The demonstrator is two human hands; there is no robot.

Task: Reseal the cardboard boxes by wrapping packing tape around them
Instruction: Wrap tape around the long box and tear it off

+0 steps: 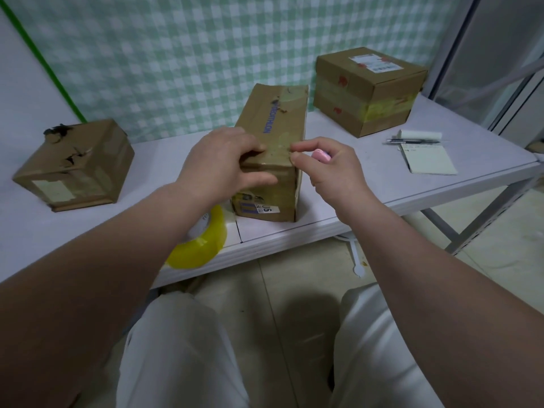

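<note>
a pale desk [368, 184] stands against a green-and-white checked backdrop, with a tiled floor below. the long box [273, 128] sits in the middle of it, one short end toward the person. the left hand [223, 160] grips the near top edge of the long box, fingers curled over the top and thumb on the near face. the right hand [326, 172] is just right of that same edge. its back fingers are curled round a small pink tool [321, 155], while thumb and forefinger pinch together at the box's corner; whether they hold a tape end i cannot tell. the tape roll [203, 242] lies near-left of the long box, partly hidden under the left forearm.

a glossy strip seems to cross the long box's top, so i judge this one is being finished off. the labelled box [368, 89], behind and right of the long box, already wears a yellowish band and looks done. the torn box [73, 166], well to the left, shows holes and old patches and likely waits its turn.
</note>
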